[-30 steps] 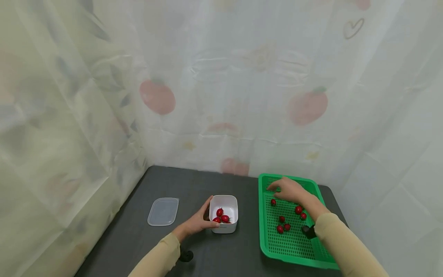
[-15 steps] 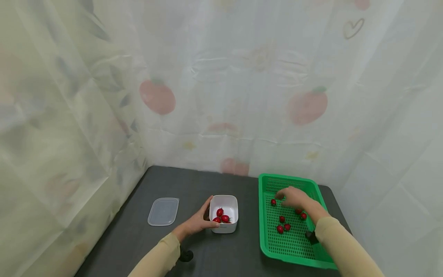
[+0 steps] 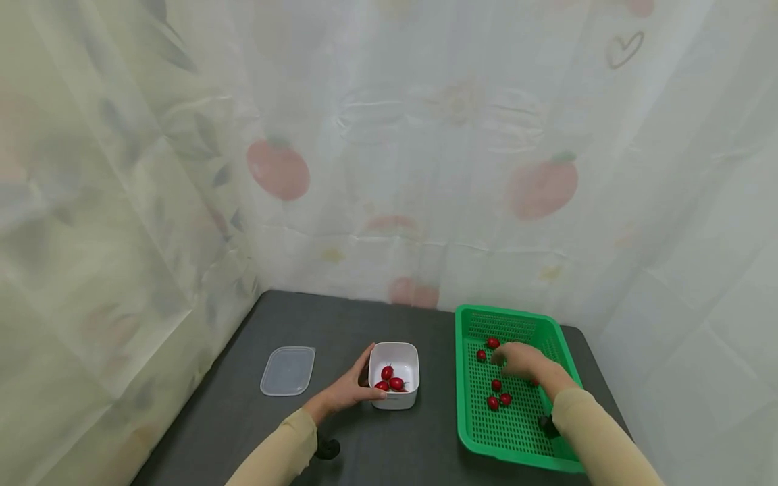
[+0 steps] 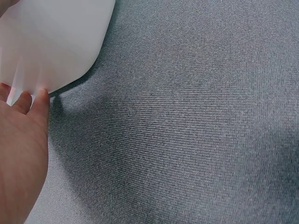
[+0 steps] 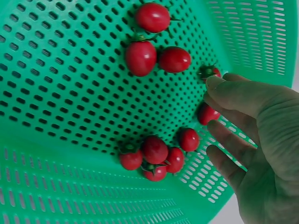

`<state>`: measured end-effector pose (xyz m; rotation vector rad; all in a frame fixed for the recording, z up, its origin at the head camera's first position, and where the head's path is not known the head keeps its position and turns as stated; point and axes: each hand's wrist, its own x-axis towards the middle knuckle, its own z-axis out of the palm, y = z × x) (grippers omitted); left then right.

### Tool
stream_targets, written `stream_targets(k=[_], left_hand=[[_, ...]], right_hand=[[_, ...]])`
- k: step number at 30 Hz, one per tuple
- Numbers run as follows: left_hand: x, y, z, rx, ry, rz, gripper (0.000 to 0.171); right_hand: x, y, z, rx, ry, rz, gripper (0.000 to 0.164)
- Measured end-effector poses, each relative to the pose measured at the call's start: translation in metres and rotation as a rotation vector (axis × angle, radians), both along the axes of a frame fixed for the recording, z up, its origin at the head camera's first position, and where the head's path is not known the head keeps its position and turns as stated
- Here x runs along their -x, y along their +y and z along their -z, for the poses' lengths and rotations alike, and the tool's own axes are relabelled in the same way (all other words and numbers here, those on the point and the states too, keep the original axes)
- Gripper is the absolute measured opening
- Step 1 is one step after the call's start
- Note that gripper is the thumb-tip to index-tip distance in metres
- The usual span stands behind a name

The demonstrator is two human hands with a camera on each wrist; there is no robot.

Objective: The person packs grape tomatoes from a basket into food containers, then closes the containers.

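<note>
My left hand point(image 3: 346, 391) grips a white square container point(image 3: 395, 402), fingers along its left side and thumb over the near rim. A few cherry tomatoes point(image 3: 396, 383) lie inside it. In the left wrist view, fingertips press against the container's pale wall point(image 4: 60, 37). Inside the green basket point(image 3: 463, 405), my right hand point(image 3: 525, 362) hovers with loosely bent fingers spread apart. The right wrist view shows its thumb tip close to a cherry tomato point(image 5: 216, 72); contact cannot be told. Several more cherry tomatoes point(image 5: 154, 149) lie on the perforated bottom, some hidden by the hand.
A translucent lid point(image 3: 288, 371) lies flat on the dark table point(image 3: 340, 317), left of the container. A printed curtain point(image 3: 389, 169) hangs behind the table and along its sides. A black wrist strap part point(image 3: 328, 449) shows under the left sleeve.
My right hand has moved nearer and to the right within the basket, uncovering a cherry tomato at the far left and covering those on the right. The left hand and container stay put.
</note>
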<state>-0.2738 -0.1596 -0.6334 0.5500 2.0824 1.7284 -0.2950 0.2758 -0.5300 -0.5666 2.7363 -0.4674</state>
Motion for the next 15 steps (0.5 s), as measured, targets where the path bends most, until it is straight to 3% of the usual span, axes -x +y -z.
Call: stream_targets(k=[15], left_hand=[[-0.0014,0.0,-0.0019,-0.001,-0.003,0.003,0.112]], right_hand=[[-0.0072,0.0006,0.0113,0.007,-0.026,0.019,0.024]])
